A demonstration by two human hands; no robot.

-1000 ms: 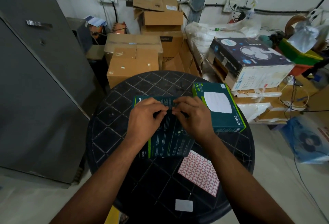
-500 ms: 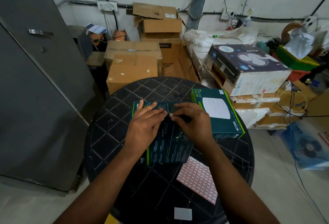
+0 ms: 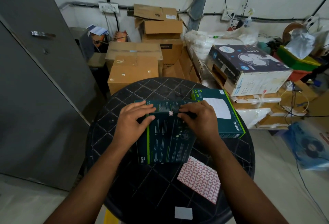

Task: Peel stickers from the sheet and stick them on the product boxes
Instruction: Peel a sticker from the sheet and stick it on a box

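A dark green product box (image 3: 167, 138) lies on the round black table (image 3: 135, 184), its far flap folded up. A small red-edged sticker (image 3: 171, 113) sits on the fold line between my hands. My left hand (image 3: 135, 118) grips the box's far left part, fingers over the flap. My right hand (image 3: 197, 116) holds the far right part, fingertips just right of the sticker. The red-and-white sticker sheet (image 3: 199, 179) lies flat near the box's right corner. A second green box (image 3: 220, 111) rests to the right.
A small white label (image 3: 183, 213) lies at the table's near edge. A grey metal cabinet (image 3: 35, 81) stands at the left. Cardboard cartons (image 3: 133, 68) are stacked behind the table, and a fan box (image 3: 249, 67) with cables and clutter fills the right.
My hands have drawn apart along the fold, uncovering the sticker now stuck on the box. The view has shifted slightly.
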